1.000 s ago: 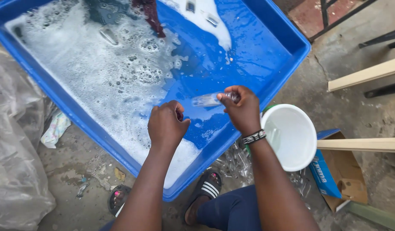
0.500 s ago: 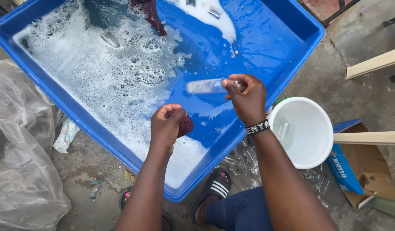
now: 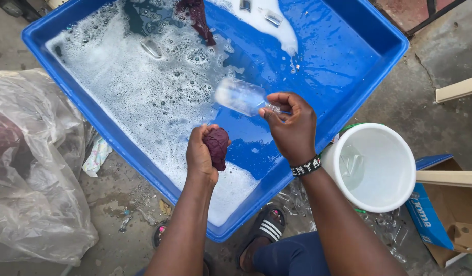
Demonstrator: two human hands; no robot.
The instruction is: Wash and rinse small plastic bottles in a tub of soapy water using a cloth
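Held only by its neck in the right hand [image 3: 293, 128], the wet glass bottle [image 3: 241, 96] could slip into the tub [image 3: 343, 66] at twelve o'clock, while the left hand [image 3: 201, 153] squeezes a maroon cloth [image 3: 217, 146].

White bucket [image 3: 379, 168] by a cardboard box [image 3: 443, 214]; crumpled plastic sheet [image 3: 31, 174] opposite.

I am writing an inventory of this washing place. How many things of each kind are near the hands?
Blue tub: 1
White bucket: 1
Clear bottle held by right hand: 1
Dark red cloth in left hand: 1
Plastic bag: 1
Total: 5
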